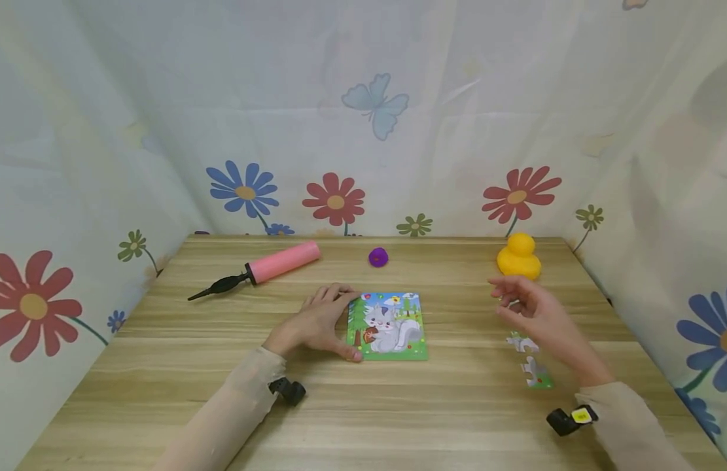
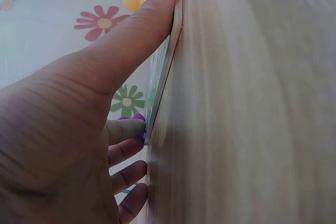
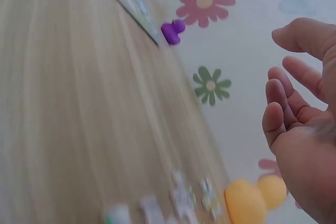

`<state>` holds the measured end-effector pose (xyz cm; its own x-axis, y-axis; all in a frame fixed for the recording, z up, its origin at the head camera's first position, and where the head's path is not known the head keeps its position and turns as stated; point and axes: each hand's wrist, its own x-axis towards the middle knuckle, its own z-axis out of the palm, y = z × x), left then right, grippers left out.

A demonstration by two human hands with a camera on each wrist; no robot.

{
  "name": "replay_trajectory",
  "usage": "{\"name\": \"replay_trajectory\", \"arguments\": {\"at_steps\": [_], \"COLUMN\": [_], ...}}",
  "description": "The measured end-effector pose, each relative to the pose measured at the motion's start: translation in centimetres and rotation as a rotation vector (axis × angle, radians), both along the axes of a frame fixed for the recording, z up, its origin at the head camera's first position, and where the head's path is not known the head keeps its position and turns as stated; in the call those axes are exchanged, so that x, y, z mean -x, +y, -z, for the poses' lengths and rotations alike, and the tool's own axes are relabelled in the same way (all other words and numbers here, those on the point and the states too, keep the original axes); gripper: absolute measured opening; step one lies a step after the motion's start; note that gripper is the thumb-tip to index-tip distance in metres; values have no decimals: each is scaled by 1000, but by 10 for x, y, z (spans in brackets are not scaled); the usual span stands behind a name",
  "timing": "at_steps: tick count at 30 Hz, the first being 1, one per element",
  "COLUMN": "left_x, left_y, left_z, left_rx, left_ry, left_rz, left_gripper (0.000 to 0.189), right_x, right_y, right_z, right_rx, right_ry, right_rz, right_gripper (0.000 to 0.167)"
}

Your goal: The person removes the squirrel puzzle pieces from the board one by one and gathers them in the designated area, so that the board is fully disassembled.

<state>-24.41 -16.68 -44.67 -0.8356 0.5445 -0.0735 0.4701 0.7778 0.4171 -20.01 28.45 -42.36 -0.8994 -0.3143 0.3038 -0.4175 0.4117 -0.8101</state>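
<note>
Puzzle lies flat near the middle of the tabletop, its squirrel picture facing up; whether any gap is left in it I cannot tell. The left hand braces its left side, fingers spread, the thumb at the near corner and the forefinger at the far one. Well apart to the right, loose pieces lie on the tabletop beneath and beside the right hand, with the duck just beyond. The right hand hangs above them, its fingers loosely bent, the thumb apart from the forefinger, and the right wrist view shows nothing between them. I judge the step in hand to be steadying the puzzle with one hand while the other is poised at the pieces. The next move would call for lowering the right fingers and pinching one thin piece by its edges, nudging none of its neighbours, while the left hand keeps the puzzle from sliding.
</note>
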Motion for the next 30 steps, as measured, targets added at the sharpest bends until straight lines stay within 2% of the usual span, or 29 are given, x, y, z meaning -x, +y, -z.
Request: {"name": "replay_trajectory", "arguments": {"at_steps": [10, 20, 30], "left_x": [-1, 1, 2], "left_y": [0, -2, -1], "left_z": [-1, 4, 4], "left_rx": [-3, 5, 17], "left_ry": [-4, 10, 12], "left_rz": [7, 10, 6], "left_gripper": [134, 135, 136], "right_x": [29, 44, 52], "right_y": [-52, -96, -125], "right_z": [-3, -7, -3], "right_rx": [69, 51, 66], "right_ry": [-38, -62, -96], "right_rz": [-48, -66, -101], "right_gripper": [52, 57, 72]}}
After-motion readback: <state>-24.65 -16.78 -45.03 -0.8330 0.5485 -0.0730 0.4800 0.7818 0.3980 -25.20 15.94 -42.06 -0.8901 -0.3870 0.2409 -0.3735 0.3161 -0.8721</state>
